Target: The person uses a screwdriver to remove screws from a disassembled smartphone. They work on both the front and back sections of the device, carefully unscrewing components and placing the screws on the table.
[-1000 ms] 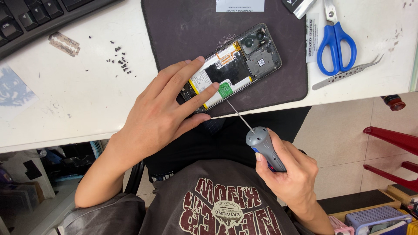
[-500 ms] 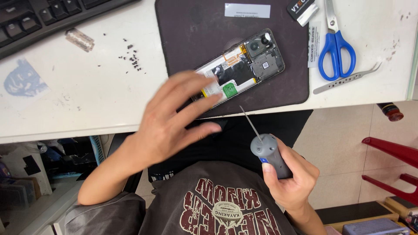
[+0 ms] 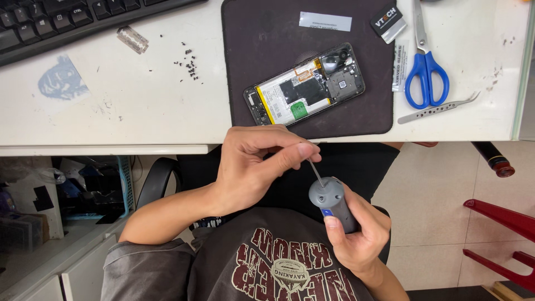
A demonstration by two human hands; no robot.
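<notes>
Nearest to us, the right hand [image 3: 356, 237] is clenched around the grey handle of an electric screwdriver [image 3: 332, 203], held over the lap below the desk edge, with its thin bit pointing up and to the left. Just above it, the left hand [image 3: 251, 167] pinches the tip of that bit between thumb and forefinger [image 3: 290, 157], the other fingers curled in. Beyond the hands we see the white desk [image 3: 139, 106], and on it a dark work mat [image 3: 334, 120]. An opened smartphone [image 3: 304, 83], back cover off, with battery and circuit board exposed, lies tilted on the mat, apart from both hands. To the right of the mat lie blue-handled scissors [image 3: 424, 72] and metal tweezers [image 3: 437, 107]. To the left we note a scatter of tiny screws [image 3: 189, 62], and farthest off a black keyboard [image 3: 67, 19].
</notes>
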